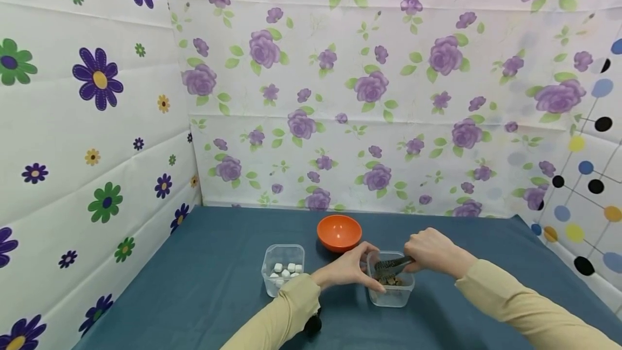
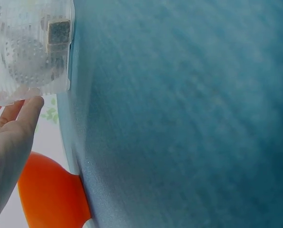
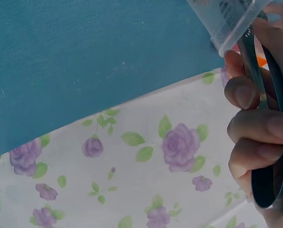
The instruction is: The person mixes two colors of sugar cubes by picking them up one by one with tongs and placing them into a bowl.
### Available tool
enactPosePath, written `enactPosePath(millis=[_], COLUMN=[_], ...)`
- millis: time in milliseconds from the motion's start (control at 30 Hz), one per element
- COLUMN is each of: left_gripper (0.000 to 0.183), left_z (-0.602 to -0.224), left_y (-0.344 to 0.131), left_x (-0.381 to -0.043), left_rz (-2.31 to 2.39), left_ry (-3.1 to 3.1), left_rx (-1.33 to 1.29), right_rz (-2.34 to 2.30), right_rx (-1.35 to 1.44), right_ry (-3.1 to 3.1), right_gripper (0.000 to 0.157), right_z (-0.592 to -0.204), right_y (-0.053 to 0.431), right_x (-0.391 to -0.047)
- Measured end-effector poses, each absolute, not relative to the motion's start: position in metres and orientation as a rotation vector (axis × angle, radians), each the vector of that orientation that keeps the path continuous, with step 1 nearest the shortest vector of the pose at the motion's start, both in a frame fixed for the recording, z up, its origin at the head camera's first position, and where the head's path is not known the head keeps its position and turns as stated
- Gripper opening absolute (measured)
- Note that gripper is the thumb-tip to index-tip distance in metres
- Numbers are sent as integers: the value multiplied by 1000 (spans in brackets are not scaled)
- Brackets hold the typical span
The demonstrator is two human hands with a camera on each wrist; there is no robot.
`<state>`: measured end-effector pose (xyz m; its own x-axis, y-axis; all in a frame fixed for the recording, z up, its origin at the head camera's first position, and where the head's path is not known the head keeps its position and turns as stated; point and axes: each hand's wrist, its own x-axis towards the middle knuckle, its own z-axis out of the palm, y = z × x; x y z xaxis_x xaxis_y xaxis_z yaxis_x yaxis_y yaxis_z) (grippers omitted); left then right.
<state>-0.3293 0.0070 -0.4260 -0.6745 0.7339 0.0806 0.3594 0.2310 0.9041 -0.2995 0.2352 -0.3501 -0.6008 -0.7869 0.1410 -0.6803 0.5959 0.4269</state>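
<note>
My left hand (image 1: 345,270) holds a clear plastic tub (image 1: 392,300), thumb on its near side and fingers at the far side. Inside lie small brown cubes (image 1: 391,281); through the clear wall in the left wrist view, one brown cube (image 2: 59,33) shows near the bottom. My right hand (image 1: 434,253) grips a pair of metal tongs (image 1: 394,263) whose perforated ends reach down into the tub. The bent end of the tongs (image 3: 264,190) sticks out below my curled fingers in the right wrist view. Whether the tips pinch a cube cannot be made out.
Behind the tub stands an orange bowl (image 1: 339,234). To the left, a second clear tub (image 1: 270,257) contains several white cubes (image 1: 285,273). A black object (image 1: 313,324) shows beneath the left sleeve. Flower-patterned sheets surround the blue-covered table (image 1: 218,285).
</note>
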Motion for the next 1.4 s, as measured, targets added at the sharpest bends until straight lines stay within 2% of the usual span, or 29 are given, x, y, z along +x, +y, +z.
enactPosePath(millis=[467, 767, 1300, 1400], left_gripper=[58, 59, 58, 57], left_z=[-425, -426, -427, -428], left_y=[7, 7, 6, 6], left_x=[-330, -329, -329, -329], left_rz=[1420, 1426, 1450, 1453], left_ry=[2153, 2158, 2138, 2125], left_rx=[1028, 989, 998, 1004], right_rz=[-373, -166, 77, 130], right_rx=[1192, 1174, 1138, 1126], right_ry=[-2557, -2633, -2798, -2814], right_gripper=[38, 26, 25, 29], right_z=[-352, -344, -342, -338], right_y=[238, 250, 273, 275], right_x=[-302, -298, -294, -291])
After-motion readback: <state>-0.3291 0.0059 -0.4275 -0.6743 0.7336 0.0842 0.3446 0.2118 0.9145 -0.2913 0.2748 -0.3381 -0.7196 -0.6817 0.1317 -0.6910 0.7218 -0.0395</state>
